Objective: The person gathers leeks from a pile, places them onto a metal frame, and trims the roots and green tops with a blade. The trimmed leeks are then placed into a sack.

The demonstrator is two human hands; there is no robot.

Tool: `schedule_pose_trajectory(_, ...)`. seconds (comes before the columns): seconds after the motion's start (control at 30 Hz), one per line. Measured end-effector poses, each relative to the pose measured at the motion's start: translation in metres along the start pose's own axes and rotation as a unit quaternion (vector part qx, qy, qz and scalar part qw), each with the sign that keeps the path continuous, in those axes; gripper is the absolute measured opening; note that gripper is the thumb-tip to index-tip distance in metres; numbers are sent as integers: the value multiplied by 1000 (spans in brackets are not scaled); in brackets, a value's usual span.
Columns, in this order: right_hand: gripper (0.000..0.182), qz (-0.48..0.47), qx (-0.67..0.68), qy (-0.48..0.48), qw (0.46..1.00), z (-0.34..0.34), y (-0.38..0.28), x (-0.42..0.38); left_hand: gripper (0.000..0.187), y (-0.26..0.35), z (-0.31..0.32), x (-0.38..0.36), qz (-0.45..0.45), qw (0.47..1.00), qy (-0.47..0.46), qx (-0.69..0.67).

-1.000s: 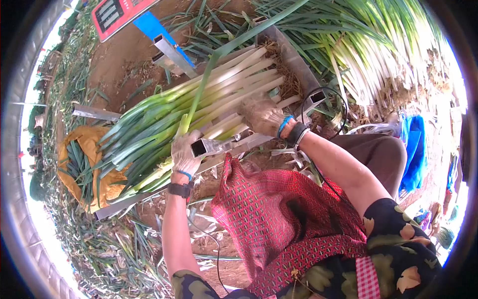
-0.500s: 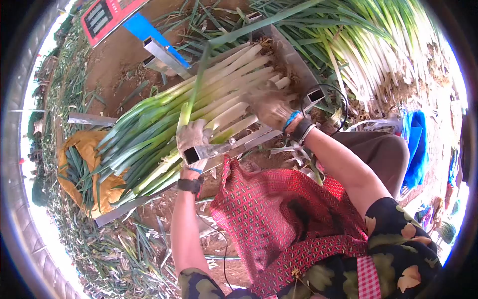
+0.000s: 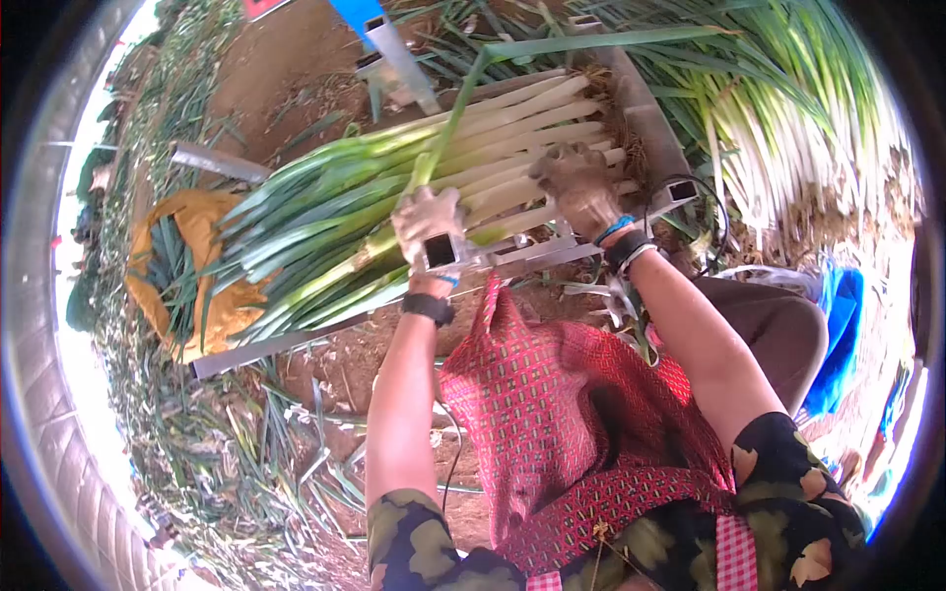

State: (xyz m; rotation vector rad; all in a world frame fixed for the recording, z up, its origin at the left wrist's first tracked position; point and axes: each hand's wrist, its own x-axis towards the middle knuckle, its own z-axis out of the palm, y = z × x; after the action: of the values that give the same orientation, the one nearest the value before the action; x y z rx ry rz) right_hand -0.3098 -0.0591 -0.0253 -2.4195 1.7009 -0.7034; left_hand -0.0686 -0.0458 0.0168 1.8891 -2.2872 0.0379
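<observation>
A row of long leeks (image 3: 493,128) lies across a metal tray (image 3: 645,98), white stems and roots to the right, green leaves to the left. My left hand (image 3: 430,219), gloved, is closed at the near side of the row around the lower end of a bent green leaf (image 3: 451,123) that rises over the stems. A square metal tube end covers part of that hand. Also gloved, my right hand (image 3: 579,185) rests on the white stems near the root end, its fingers bent; what they hold, if anything, is hidden.
More leeks (image 3: 788,158) are heaped at the upper right. A yellow cloth (image 3: 212,305) lies beneath leaves at the tray's left end. A metal post with a blue part (image 3: 357,20) stands behind the tray; leaf scraps (image 3: 236,443) litter the ground.
The view has shifted, so the tray and leeks appear farther right and higher. My right hand, blurred before, now shows clearly on the stems. My left hand still holds the leaf.
</observation>
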Motion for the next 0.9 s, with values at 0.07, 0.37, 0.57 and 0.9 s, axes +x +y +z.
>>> schedule_pose_trajectory(0.07,16,44,24,-32,998,11,6,9,26,2,-2,-1,18,999,-27,24)
schedule_pose_trajectory(0.37,21,-17,-8,-7,1000,38,23,-2,45,-63,22,-88,-30,989,132,55)
schedule_pose_trajectory(0.57,21,27,22,-33,999,26,19,0,45,-106,-40,-82,-194,978,69,25)
schedule_pose_trajectory(0.9,18,53,-13,-41,998,13,6,4,30,-92,-18,-46,-60,993,28,-95)
